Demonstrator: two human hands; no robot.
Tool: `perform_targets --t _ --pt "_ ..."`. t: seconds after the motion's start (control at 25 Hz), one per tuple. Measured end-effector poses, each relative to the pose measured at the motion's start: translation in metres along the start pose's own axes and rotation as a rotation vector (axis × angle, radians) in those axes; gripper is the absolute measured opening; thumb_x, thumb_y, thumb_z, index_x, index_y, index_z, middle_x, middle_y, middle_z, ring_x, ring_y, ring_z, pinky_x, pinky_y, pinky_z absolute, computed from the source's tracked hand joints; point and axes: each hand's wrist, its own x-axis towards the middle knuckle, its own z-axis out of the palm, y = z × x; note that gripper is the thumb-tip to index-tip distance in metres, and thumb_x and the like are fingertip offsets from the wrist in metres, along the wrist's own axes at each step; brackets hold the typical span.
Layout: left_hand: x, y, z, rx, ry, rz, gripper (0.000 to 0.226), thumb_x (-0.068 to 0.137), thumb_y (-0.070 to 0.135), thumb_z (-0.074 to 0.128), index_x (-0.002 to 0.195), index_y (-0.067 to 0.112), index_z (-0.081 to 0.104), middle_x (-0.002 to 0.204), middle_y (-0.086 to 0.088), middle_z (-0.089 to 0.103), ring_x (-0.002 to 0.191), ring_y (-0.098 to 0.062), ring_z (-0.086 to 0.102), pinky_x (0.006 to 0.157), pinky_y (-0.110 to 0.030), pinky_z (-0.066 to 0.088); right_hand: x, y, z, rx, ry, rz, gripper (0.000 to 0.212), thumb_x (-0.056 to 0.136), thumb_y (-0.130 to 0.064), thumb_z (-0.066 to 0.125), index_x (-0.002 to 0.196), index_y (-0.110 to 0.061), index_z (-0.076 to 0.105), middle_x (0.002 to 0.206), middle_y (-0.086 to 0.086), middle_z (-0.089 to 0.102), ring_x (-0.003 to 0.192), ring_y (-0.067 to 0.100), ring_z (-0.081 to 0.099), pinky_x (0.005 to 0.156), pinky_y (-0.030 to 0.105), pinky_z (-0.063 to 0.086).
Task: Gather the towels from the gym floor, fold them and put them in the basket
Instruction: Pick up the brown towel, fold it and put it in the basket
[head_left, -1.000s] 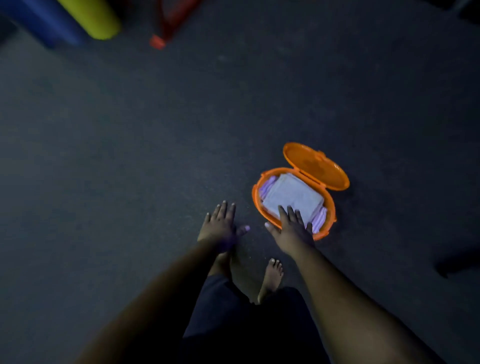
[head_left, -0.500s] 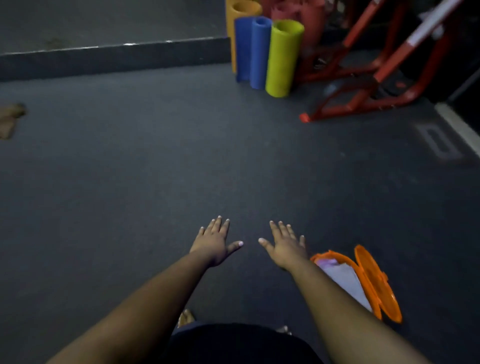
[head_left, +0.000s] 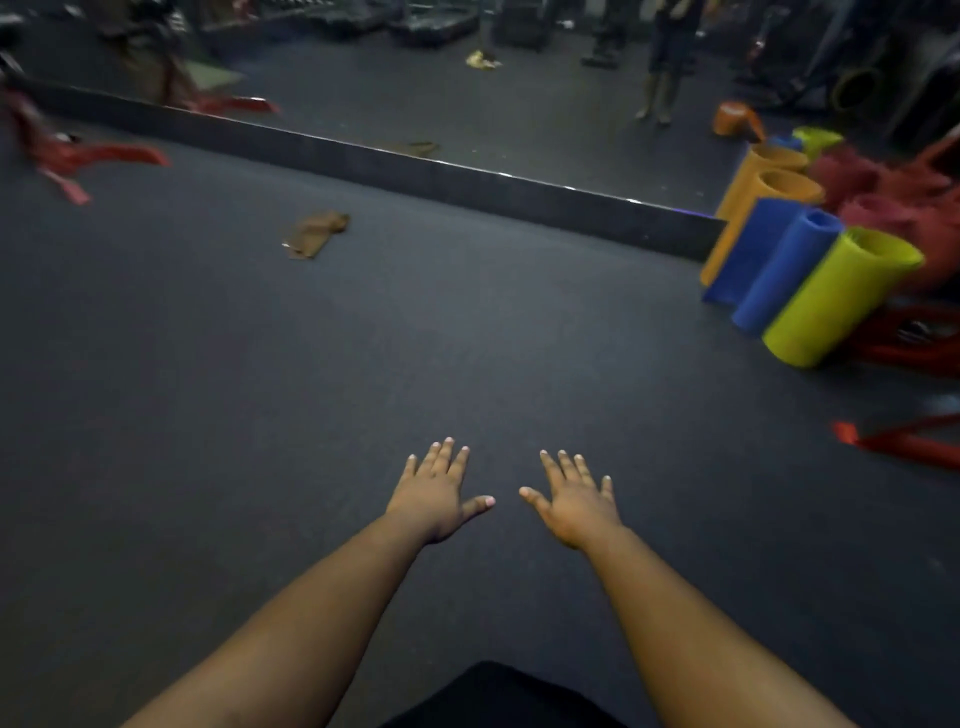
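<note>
A crumpled brown towel (head_left: 316, 235) lies on the dark gym floor, far ahead and to the left, short of the mirror's base. Both my hands are stretched out in front of me over the floor, palms down with fingers straight and spread. My left hand (head_left: 436, 493) and my right hand (head_left: 574, 501) hold nothing and are well short of the towel. The orange basket itself is out of view; only its reflection (head_left: 735, 120) shows in the mirror at the upper right.
A wall mirror with a dark base strip (head_left: 467, 182) runs across the far side. Rolled mats (head_left: 831, 296) in yellow, blue and orange stand at the right, beside red equipment frames (head_left: 904, 441). More red frame parts (head_left: 78, 161) sit at the far left.
The view has swung up and left from the orange basket with folded towels; the basket has left the frame and the brown towel has come into view. Both hands stay open and empty.
</note>
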Motion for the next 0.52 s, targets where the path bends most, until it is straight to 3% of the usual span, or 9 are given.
perform_targets --t 0.2,0.52 --pt "0.05 -0.098 -0.055 -0.028 0.018 -0.213 0.102 0.089 0.085 0.023 0.162 0.021 -0.01 0.169 -0.005 -0.019 0.156 -0.022 -0.017 0.125 -0.052 -0.007 0.111 -0.101 -0.046 -0.083 -0.022 -0.173 0.086 0.093 -0.079 0.024 0.161 -0.034 -0.006 0.17 -0.004 -0.01 0.156 0.02 -0.014 0.123 0.058 -0.005" --pt "0.156 -0.198 -0.132 -0.113 0.067 -0.447 0.107 0.084 0.089 0.018 0.162 0.023 -0.011 0.169 -0.004 -0.019 0.156 -0.021 -0.016 0.126 -0.051 -0.006 0.282 -0.205 -0.116 -0.191 -0.072 -0.386 0.087 0.093 -0.08 0.021 0.16 -0.034 -0.01 0.169 -0.003 -0.012 0.155 0.02 -0.016 0.123 0.058 -0.006"
